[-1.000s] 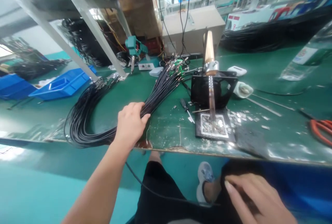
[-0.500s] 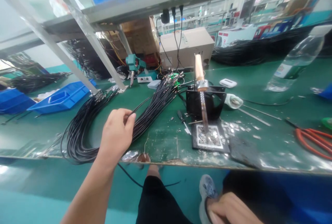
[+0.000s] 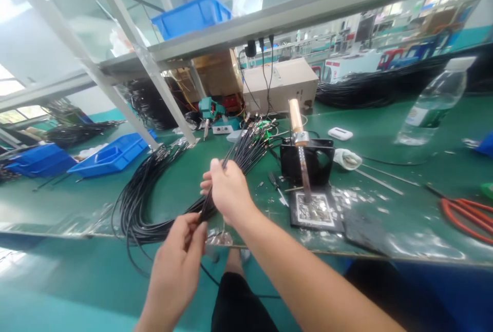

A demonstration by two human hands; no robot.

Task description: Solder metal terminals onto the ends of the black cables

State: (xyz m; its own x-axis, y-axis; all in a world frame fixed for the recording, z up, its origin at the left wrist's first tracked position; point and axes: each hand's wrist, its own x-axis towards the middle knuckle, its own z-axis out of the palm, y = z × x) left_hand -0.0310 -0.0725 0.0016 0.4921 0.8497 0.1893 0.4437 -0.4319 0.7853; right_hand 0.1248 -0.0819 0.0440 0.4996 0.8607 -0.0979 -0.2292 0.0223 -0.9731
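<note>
My left hand is closed, pinching a thin black cable over the front edge of the bench. Just above it, my right hand is closed on the same cable, with the thumb on top and the fingers behind. A large curved bundle of black cables lies on the bench behind and left of both hands. Its metal-tipped ends point toward the back, beside a green tie. Right of my hands, a soldering iron with a wooden handle leans tip-down over a square plate of small metal pieces.
A black fan stands behind the iron, a small screwdriver to its left. Rightward are a water bottle and orange-handled pliers. Blue bins sit at left. A metal shelf crosses overhead.
My right hand has risen from near my lap to the cable. My left hand has moved lower, nearer the bench edge. The view has tilted up slightly.
</note>
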